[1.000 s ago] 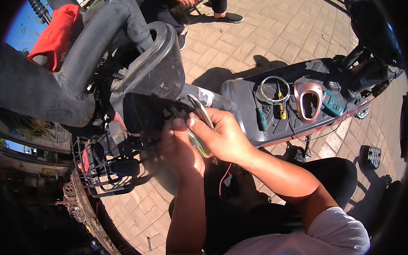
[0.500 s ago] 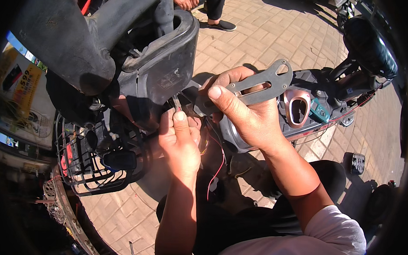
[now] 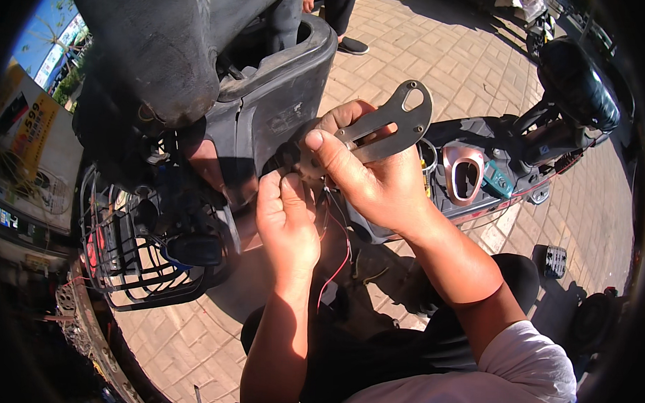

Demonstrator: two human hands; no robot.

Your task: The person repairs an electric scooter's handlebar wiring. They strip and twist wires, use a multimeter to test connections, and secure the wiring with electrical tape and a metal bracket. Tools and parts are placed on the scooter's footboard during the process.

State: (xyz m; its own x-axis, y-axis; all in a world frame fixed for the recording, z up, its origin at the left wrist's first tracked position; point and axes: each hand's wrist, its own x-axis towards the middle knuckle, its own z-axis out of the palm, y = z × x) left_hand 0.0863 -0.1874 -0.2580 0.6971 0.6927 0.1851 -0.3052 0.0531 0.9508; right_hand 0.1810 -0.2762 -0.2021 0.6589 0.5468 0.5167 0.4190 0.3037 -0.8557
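Observation:
My right hand is wrapped round a flat dark-grey metal hand tool with a slotted, riveted handle, which looks like wire strippers. The tool's head is largely hidden near my left fingertips. Close beside it, my left hand is closed in a pinch, its thumb pressed against the forefinger; the wire between them is mostly covered. Both hands are beside the black plastic front body of a scooter. A thin red wire and a few paler wires hang down below my hands.
A black wire basket is at left. On the scooter's deck at right lie a pinkish oval ring-shaped trim piece and a teal meter-like device. A black scooter seat is beyond. Another person's foot stands on the paving.
The tool's head has come down to my left fingertips, and its handle has shifted left. The wire end seen above my left thumb is now covered. The view has turned slightly.

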